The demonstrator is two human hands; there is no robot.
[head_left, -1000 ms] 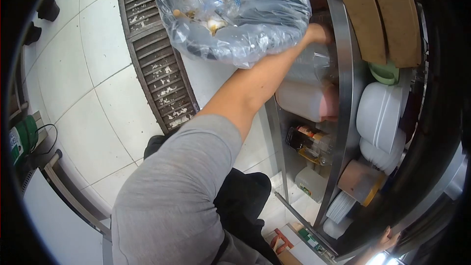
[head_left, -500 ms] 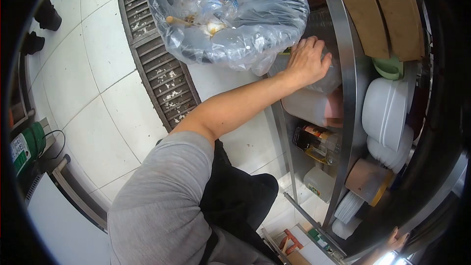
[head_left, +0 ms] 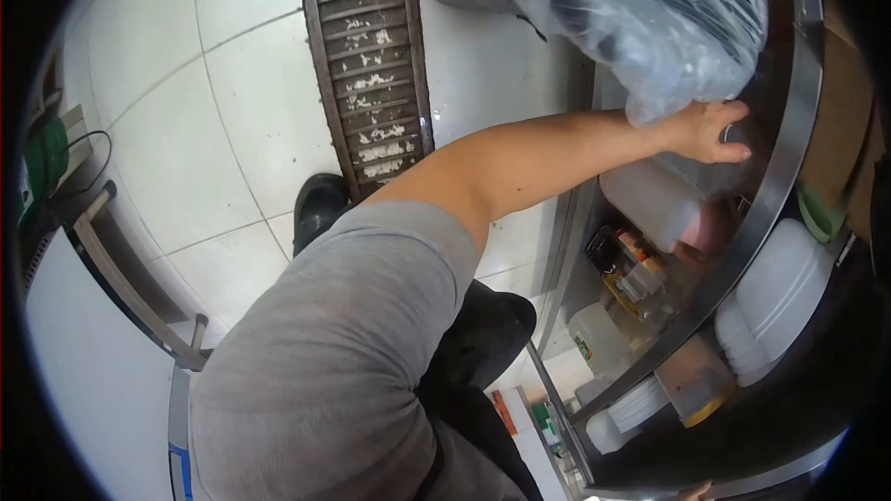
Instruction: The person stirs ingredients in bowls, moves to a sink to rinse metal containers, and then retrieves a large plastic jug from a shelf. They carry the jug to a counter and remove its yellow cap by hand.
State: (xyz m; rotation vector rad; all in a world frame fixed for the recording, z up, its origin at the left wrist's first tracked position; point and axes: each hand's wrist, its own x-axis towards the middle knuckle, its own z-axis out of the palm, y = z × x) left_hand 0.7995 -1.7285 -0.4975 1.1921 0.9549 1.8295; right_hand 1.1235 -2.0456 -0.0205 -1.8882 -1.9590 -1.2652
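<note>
My left hand (head_left: pixel 710 130) reaches far right under the steel counter rim (head_left: pixel 789 158). Its fingers curl over the top of a clear plastic container (head_left: pixel 710 176) on the lower shelf. Just below that container lies a white jug (head_left: pixel 650 204) with a pink end. A bag-lined bin (head_left: pixel 650 19) hangs right above my wrist. Only a sliver of my right hand (head_left: pixel 696 492) shows at the bottom edge, by the counter's edge, and its fingers are hidden.
Sauce bottles (head_left: pixel 631 264) and a white plastic bottle (head_left: pixel 599 339) stand lower on the shelf. Stacked white bowls (head_left: pixel 780 297) sit on the counter. A floor drain grate (head_left: pixel 371 65) runs across the white tiles, with my black shoe (head_left: pixel 320 209) beside it.
My view has swung left and down, so the bin now sits at the top right. My left hand has stayed on the clear container under the counter.
</note>
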